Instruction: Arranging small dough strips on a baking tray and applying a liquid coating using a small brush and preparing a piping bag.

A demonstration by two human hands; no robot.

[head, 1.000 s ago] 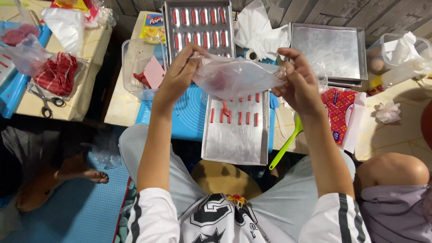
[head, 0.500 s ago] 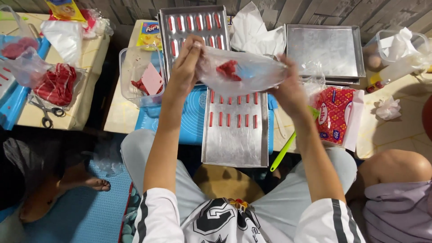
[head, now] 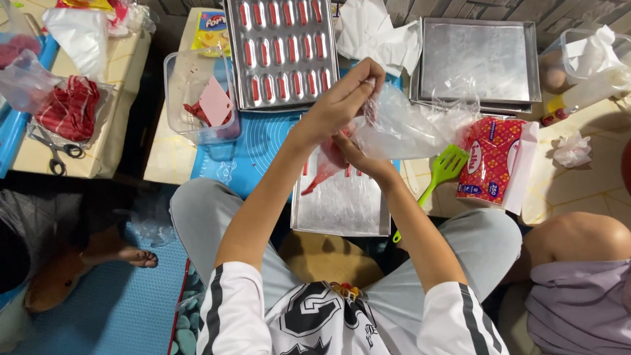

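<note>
Since the earlier frame the clear piping bag [head: 401, 128] has been gathered and lowered over the near tray [head: 342, 204], left hand [head: 345, 98] pinched shut on its soft, slippery top, right hand [head: 351, 154] closed round the red-filled lower part.

A clear plastic piping bag [head: 407, 128], crumpled, with red batter at its tip, sits mid-frame, gripped at the top, above a metal tray [head: 342, 204].
</note>
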